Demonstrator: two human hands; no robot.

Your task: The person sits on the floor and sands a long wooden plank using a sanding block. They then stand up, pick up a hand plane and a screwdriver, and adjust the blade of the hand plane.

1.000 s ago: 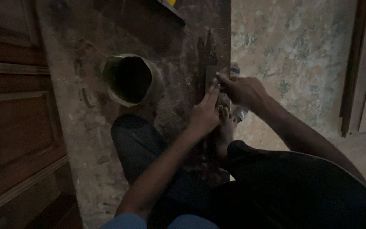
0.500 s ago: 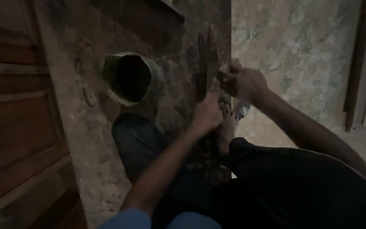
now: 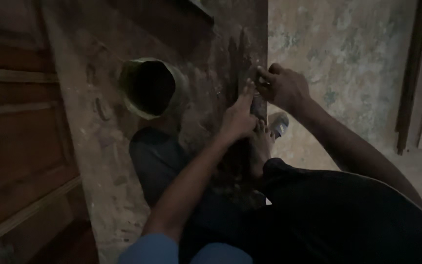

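Since the frame half a second back, the right hand [image 3: 283, 88] has slid a little farther up the board's right edge; the left hand [image 3: 240, 116] has barely shifted.

Head view, looking down — dim light, detail limited.

Left hand: lies flat on the stained wooden board [image 3: 98, 127], fingers stretched out and pointing away, fingertips near the dark strip [image 3: 242, 54] that runs along the board's right side. Palm down, grasping nothing that I can see.

Right hand: fingers curled, knuckles up, closed around a small object at the board's right edge. The object is hidden by the fingers — cannot tell what it is. The two hands nearly touch, right just beyond and to the right of left.

Bare foot [image 3: 260, 146]: set on the near part of the board's right side, just nearer than the left hand. A small pale object [image 3: 280, 123] lies on the floor just right of the foot; its kind is unclear.

Board: long, scuffed, running from near to far through the middle of the scene. A round tin [image 3: 151, 88], open and dark inside, stands on it to the left of the hands, well apart from them.

Surroundings: panelled wooden door [image 3: 15, 122] at left; mottled floor [image 3: 348, 54] at right; upright wooden pieces [image 3: 418, 73] at far right. Dark trousers [image 3: 338, 215] fill the near right.
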